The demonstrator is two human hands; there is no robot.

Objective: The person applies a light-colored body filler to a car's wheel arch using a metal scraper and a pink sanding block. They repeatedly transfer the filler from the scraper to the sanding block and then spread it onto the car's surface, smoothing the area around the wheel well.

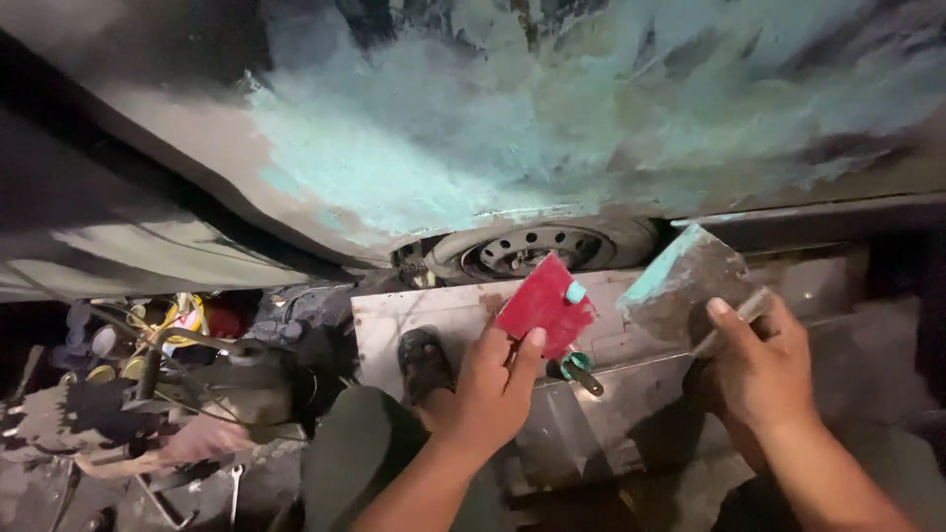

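My left hand (493,379) is pinched shut on a red spreader card (543,305), thumb on its face and fingers behind, with a small dab of pale green filler (575,292) sitting near the card's upper right edge. Just to the right of it, my right hand (759,369) is closed around the handle of a wide metal scraper (685,291), whose blade tilts up toward the card and carries a streak of the same green along its top-left edge. The two tools are near each other but not touching. Above both grips spreads the car body panel (473,138), smeared with green filler, and below my left hand a small tool (579,368) lies on the metal sill (434,320). I reckon the dab could slide off if I tip the card, and the card could twist in so light a pinch.
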